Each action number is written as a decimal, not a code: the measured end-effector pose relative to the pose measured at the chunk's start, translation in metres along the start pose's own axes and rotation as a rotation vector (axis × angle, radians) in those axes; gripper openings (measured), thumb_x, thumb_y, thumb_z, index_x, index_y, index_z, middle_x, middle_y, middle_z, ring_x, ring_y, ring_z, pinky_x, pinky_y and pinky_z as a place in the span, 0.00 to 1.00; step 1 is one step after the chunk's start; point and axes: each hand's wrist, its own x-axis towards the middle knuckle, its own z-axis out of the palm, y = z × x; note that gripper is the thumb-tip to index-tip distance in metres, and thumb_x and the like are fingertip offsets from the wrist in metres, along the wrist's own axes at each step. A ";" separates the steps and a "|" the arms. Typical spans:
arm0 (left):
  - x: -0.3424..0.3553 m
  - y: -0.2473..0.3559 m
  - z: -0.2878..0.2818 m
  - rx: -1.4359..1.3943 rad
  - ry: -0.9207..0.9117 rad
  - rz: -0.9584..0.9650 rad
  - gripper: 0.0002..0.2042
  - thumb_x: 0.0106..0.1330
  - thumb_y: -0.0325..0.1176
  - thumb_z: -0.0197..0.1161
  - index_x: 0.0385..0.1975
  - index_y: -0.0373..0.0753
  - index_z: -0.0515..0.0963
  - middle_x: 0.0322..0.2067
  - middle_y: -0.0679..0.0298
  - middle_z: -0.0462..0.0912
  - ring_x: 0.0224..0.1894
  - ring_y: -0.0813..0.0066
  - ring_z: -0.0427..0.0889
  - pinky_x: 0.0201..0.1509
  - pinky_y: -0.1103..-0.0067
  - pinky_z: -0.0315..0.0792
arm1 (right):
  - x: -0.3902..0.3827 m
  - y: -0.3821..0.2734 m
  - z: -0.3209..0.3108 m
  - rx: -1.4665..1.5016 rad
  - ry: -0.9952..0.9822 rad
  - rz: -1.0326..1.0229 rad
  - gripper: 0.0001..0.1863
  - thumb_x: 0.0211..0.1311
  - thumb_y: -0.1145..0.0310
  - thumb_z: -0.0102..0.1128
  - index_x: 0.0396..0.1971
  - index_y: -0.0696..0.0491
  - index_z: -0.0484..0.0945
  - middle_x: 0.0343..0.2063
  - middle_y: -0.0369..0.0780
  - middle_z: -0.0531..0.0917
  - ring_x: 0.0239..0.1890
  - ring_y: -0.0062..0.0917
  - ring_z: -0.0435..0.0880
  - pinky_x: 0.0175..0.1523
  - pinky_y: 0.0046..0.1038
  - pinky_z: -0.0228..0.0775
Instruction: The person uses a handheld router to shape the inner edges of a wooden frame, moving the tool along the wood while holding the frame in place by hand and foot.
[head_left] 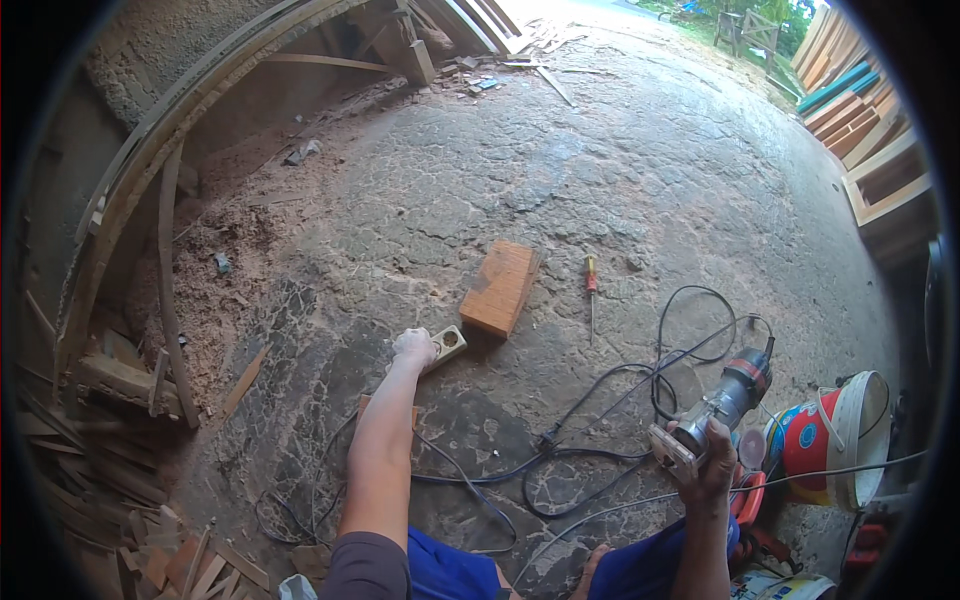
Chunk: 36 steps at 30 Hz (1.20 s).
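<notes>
My left hand [413, 346] reaches forward over the floor, its fingers closed on a flat, cream-coloured rectangular piece [450, 340] with a round recess. Part of that piece is hidden under the hand. Just beyond it lies a reddish-brown wooden block [499, 287]. On the right, my right hand [712, 462] grips a trim router [733, 393] with a silver body. The router is tilted, its base plate toward the lower left and its corded end toward the upper right. A screwdriver [591, 285] with a red and yellow handle lies right of the block.
Black cable [590, 452] loops across the cracked concrete floor [560, 190]. A white bucket [828, 440] with coloured sides is tipped beside my right arm. Wood scraps [190, 565] pile at lower left, sawdust [235, 230] lies above them, and stacked boards [850, 110] stand far right.
</notes>
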 end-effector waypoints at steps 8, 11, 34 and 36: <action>0.009 -0.003 0.003 -0.039 0.024 -0.011 0.18 0.64 0.40 0.66 0.50 0.37 0.83 0.54 0.50 0.83 0.57 0.55 0.83 0.60 0.65 0.78 | 0.005 -0.010 0.020 -0.136 0.070 -0.129 0.23 0.61 0.61 0.67 0.50 0.59 0.74 0.37 0.45 0.84 0.36 0.33 0.87 0.41 0.37 0.85; 0.023 -0.009 0.017 -0.075 0.065 -0.031 0.17 0.64 0.38 0.65 0.49 0.37 0.84 0.53 0.50 0.84 0.56 0.55 0.83 0.59 0.64 0.78 | 0.008 -0.013 0.027 -0.170 0.052 -0.150 0.20 0.61 0.63 0.67 0.49 0.57 0.75 0.37 0.43 0.83 0.37 0.30 0.86 0.43 0.36 0.85; 0.023 -0.009 0.041 0.009 0.179 -0.036 0.17 0.62 0.38 0.67 0.48 0.39 0.81 0.48 0.52 0.84 0.53 0.54 0.85 0.55 0.63 0.79 | 0.059 0.026 0.000 -1.547 0.173 -0.984 0.28 0.47 0.55 0.70 0.50 0.46 0.77 0.47 0.52 0.69 0.43 0.48 0.76 0.43 0.47 0.72; 0.022 0.005 0.045 -0.016 0.199 0.007 0.16 0.62 0.38 0.66 0.47 0.39 0.82 0.48 0.52 0.85 0.52 0.55 0.85 0.55 0.63 0.79 | 0.059 0.023 -0.004 -1.590 0.177 -1.006 0.26 0.46 0.60 0.72 0.49 0.47 0.79 0.44 0.51 0.73 0.42 0.47 0.79 0.42 0.45 0.73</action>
